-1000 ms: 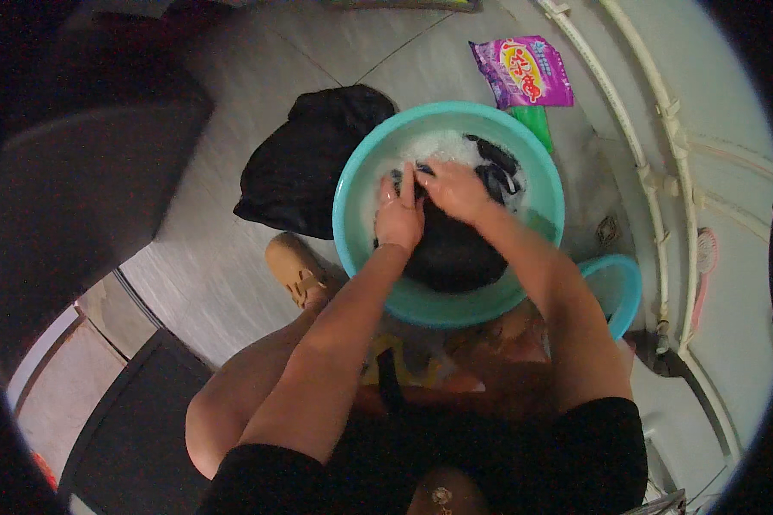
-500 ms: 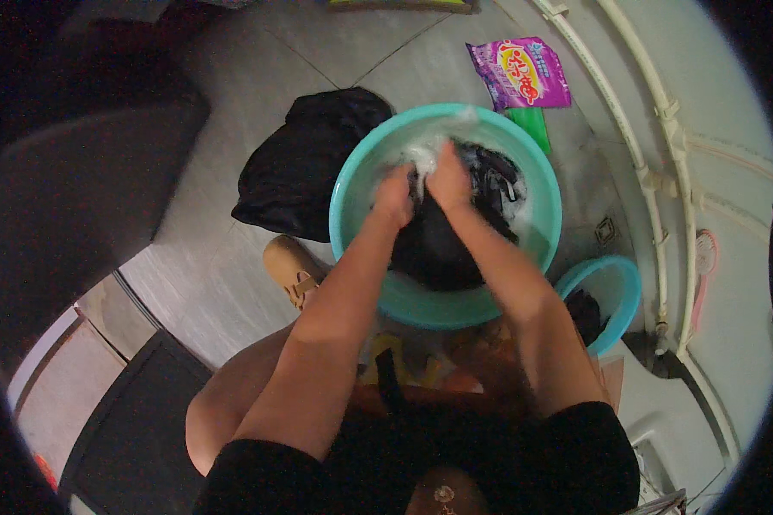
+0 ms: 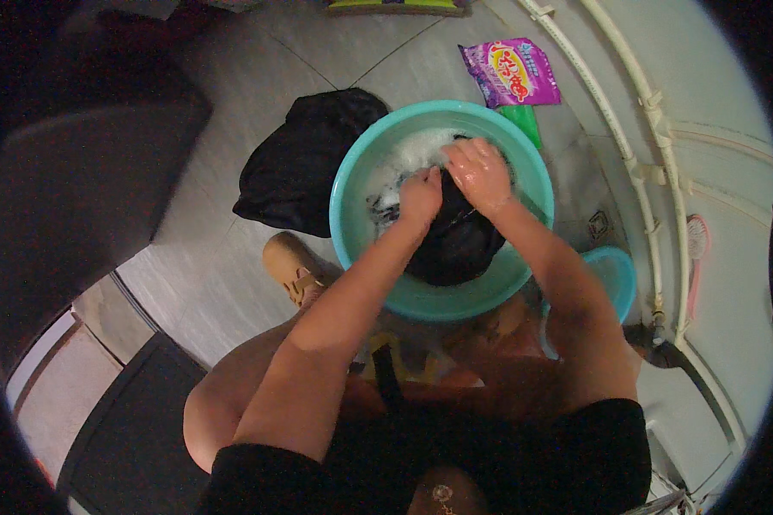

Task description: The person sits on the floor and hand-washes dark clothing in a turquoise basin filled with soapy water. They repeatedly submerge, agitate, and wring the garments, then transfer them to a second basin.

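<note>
A turquoise basin [image 3: 341, 193] stands on the floor before me, holding water, white suds [image 3: 423, 148] and a soaked black garment [image 3: 457, 257]. My left hand [image 3: 421, 199] is closed around a bunch of that garment near the middle of the basin. Beside it on the right, and a little farther off, my right hand [image 3: 481, 176] grips the cloth with bent fingers, its wet back facing up. Part of the garment lies under both hands, so the folds between my fingers are hidden.
More black cloth [image 3: 305, 167] lies on the tiles left of the basin. Beyond the basin are a purple packet [image 3: 511, 73] and a green item [image 3: 522, 123]. A smaller blue basin [image 3: 617, 279] sits at right, near pale pipes [image 3: 614, 124] and a pink brush [image 3: 697, 249].
My right hand has moved right and turned its back upward, and my left hand has shifted right and nearer. The garment has bunched differently, with more suds showing on the left.
</note>
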Demonstrator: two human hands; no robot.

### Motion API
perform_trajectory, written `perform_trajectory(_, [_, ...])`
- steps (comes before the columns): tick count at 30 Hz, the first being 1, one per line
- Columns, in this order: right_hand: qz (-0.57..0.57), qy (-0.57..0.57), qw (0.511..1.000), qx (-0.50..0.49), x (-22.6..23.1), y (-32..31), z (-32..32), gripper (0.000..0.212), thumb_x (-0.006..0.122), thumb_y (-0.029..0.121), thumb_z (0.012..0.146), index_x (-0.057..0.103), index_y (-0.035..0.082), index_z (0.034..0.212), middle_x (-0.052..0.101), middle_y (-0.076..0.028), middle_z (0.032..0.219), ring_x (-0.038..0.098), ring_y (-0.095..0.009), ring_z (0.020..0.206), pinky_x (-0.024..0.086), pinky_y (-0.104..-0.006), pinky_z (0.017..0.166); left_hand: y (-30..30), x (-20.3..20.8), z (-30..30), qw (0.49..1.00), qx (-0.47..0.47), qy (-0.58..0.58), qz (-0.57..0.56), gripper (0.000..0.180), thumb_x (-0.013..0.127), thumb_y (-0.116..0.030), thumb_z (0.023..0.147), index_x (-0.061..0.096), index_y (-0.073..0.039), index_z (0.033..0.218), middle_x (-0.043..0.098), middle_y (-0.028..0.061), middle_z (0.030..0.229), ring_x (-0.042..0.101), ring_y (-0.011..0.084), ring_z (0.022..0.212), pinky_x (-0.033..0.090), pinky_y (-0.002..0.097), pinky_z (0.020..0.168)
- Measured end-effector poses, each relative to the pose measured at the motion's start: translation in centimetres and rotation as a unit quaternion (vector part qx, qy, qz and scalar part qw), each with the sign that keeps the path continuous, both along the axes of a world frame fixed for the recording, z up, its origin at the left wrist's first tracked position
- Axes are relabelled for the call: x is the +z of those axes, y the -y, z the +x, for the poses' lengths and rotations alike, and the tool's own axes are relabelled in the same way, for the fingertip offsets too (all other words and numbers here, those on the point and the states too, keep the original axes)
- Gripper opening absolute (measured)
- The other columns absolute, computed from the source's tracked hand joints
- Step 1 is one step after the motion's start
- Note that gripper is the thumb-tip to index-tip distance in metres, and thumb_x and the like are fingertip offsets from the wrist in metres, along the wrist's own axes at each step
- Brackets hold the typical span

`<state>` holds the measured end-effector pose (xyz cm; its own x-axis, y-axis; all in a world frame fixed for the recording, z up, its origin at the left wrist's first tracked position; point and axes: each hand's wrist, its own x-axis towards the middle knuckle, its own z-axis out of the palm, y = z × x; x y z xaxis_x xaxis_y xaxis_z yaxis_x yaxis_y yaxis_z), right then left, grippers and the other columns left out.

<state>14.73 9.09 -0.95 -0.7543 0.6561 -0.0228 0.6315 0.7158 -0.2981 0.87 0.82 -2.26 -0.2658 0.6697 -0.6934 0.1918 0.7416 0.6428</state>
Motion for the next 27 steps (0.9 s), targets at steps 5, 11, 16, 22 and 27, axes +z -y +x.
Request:
perform_trajectory(5, [-0.052,0.063,0.997,-0.017,2.4,5.5,3.2,0.080,0.076,0.032,0.070,0.041,0.021,0.141,0.028,-0.025,0.147,0.026,-0.046,0.134,0.028,-0.0621,0.102,4.5,3.8,1.5,0.884,-0.209,-0.411,0.078,0.076,0.065,-0.048,0.081,0.036,-0.016,0.144,0.030,0.0187,0.147,0.042,0.0424,0.122,0.047,0.0511,0.088])
perform_trajectory(11, [-0.050,0.143,0.986,0.068,-5.1,5.5,2.6,0.044,0.063,0.027,0.082,0.059,0.020,0.125,0.036,-0.023,0.141,0.028,-0.046,0.133,0.033,-0.0620,0.100,7.3,-1.3,1.5,0.844,-0.364,-0.393,0.036,0.092,0.070,-0.046,0.079,0.019,-0.019,0.151,0.020,0.0229,0.151,0.044,0.0413,0.120,0.051,0.0472,0.083])
perform_trajectory(16, [-0.218,0.232,0.948,-0.005,-5.2,1.8,0.4,0.040,0.062,0.027,0.081,0.061,0.014,0.119,0.052,-0.020,0.127,0.047,-0.040,0.119,0.046,-0.0496,0.094,3.2,-3.6,-1.0,0.937,-0.257,-0.219,-0.093,0.047,0.055,-0.029,0.089,0.050,-0.012,0.133,0.052,0.0210,0.128,0.050,0.0324,0.118,0.045,0.0456,0.095])
perform_trajectory(22, [-0.150,-0.030,0.964,-0.219,-8.6,3.3,-2.4,0.048,0.062,0.036,0.080,0.062,0.006,0.117,0.063,-0.021,0.111,0.060,-0.038,0.105,0.045,-0.0462,0.095,0.8,-7.9,-3.9,0.947,-0.227,-0.218,0.067,0.045,0.058,-0.023,0.084,0.056,-0.009,0.128,0.053,0.0138,0.134,0.048,0.0309,0.125,0.038,0.0422,0.104])
perform_trajectory(27, [-0.625,-0.292,0.628,-0.360,0.2,-0.9,1.2,0.058,0.060,0.040,0.081,0.054,0.000,0.124,0.061,-0.012,0.118,0.054,-0.027,0.112,0.042,-0.0386,0.097,-2.2,3.9,-1.3,0.971,-0.140,-0.175,0.082,0.063,0.072,-0.027,0.070,0.052,0.001,0.123,0.055,0.0233,0.119,0.054,0.0362,0.113,0.044,0.0430,0.097])
